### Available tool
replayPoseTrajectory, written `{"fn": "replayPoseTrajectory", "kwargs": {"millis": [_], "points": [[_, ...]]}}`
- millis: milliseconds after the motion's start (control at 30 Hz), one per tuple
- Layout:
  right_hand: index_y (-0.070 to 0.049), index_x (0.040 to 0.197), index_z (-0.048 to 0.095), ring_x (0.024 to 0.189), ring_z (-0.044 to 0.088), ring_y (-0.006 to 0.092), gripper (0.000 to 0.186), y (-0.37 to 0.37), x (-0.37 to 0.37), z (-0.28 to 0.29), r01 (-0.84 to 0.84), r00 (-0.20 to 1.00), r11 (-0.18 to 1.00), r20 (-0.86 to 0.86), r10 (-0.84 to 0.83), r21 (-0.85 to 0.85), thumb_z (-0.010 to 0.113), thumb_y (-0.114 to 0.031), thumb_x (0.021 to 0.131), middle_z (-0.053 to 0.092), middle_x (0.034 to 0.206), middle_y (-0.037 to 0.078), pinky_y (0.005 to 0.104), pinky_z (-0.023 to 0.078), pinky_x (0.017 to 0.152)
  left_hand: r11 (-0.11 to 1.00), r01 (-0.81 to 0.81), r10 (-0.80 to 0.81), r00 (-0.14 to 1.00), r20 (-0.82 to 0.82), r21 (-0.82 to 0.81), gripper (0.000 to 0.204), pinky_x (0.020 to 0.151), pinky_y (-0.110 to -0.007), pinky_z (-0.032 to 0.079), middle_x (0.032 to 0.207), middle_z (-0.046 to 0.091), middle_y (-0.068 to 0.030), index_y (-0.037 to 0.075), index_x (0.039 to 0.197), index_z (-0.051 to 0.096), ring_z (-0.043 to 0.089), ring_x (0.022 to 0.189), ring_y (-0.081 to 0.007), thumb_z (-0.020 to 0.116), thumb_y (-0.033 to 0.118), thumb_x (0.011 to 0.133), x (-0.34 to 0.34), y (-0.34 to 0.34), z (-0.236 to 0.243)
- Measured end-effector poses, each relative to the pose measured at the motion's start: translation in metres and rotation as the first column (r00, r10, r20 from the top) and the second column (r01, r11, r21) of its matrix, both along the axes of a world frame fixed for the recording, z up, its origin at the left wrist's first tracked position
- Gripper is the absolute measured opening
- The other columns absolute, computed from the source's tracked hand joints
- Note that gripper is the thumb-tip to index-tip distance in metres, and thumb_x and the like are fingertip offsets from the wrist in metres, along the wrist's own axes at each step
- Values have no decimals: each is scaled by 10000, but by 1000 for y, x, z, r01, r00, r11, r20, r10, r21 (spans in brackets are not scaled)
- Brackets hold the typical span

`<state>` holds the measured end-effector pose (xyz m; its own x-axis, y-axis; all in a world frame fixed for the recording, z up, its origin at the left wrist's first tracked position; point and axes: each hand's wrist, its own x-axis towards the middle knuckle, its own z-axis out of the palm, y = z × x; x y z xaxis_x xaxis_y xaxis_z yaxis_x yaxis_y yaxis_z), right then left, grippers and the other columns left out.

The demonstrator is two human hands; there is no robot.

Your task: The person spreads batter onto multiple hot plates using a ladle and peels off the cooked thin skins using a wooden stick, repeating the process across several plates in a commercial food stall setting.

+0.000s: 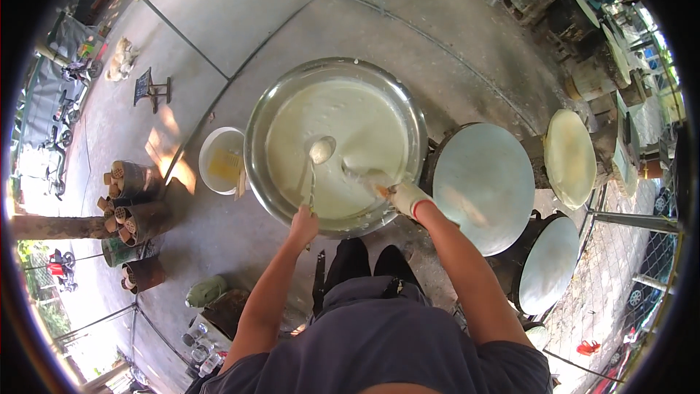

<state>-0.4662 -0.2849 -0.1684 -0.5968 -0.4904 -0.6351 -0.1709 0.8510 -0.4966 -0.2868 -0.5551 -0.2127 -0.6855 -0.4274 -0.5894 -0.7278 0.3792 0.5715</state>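
A wide steel basin (260, 113) of thin, pale batter (343, 113) stands in front of me. My left hand (304, 225) is closed round the handle of a ladle (321, 151), whose rounded bowl is over the batter, coated white. My right hand (410, 199), in a white glove with a red cuff edge, is at the basin's right rim. It grips a tool with a pale, blurred blade (370, 177) and an orange-brown part, pointing left over the batter. I cannot make out the tool's kind, and its handle is hidden by the glove.
A white bucket (211, 147) with something yellow inside stands left of the basin. Right of it sit a large round flat plate (484, 188) and another (548, 265) on dark stoves. Bundled cylinders in containers (138, 220) are at left, beside a small stool (152, 90). Metal poles (277, 29) cross the view.
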Motion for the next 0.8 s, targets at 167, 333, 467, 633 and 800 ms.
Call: {"fn": "replayPoseTrajectory", "kwargs": {"millis": [167,333,467,633,800], "points": [[-51,990,657,432,482,139,357,-37,5,42,413,819,910,420,-390,40,560,-383,900,576,617,41,323,369,394,878,-151,118,988,99,455,150,416,-312,385,640,473,-48,56,776,438,467,476,-142,515,137,876,-13,-20,-47],[-51,1097,614,430,455,96,379,-42,68,15,679,550,734,639,-538,33,522,-379,931,538,578,28,255,335,368,-39,-475,197,859,473,879,246,348,-218,244,571,328,57,144,695,394,291,404,-36,487,154,922,-26,-12,15],[-70,1124,576,410,362,76,295,-75,36,98,900,369,392,811,-454,-190,489,-289,947,501,623,-2,234,282,355,3,-124,320,940,116,992,298,350,-199,193,555,275,67,147,657,363,250,416,-24,491,167,926,-71,-20,157],[-94,1056,550,424,361,56,233,-89,-2,281,751,652,195,755,-69,-631,458,-284,956,485,642,7,197,252,359,599,254,303,805,-509,759,93,348,-207,232,577,357,48,112,942,450,319,405,-34,527,161,926,-119,-25,333],[-92,969,516,391,358,76,202,-42,8,308,621,783,60,616,-92,-781,483,-290,948,490,610,31,222,255,339,731,352,193,714,-673,584,111,351,-225,256,576,368,39,105,929,441,332,407,-51,536,160,913,-116,-13,384]]}}
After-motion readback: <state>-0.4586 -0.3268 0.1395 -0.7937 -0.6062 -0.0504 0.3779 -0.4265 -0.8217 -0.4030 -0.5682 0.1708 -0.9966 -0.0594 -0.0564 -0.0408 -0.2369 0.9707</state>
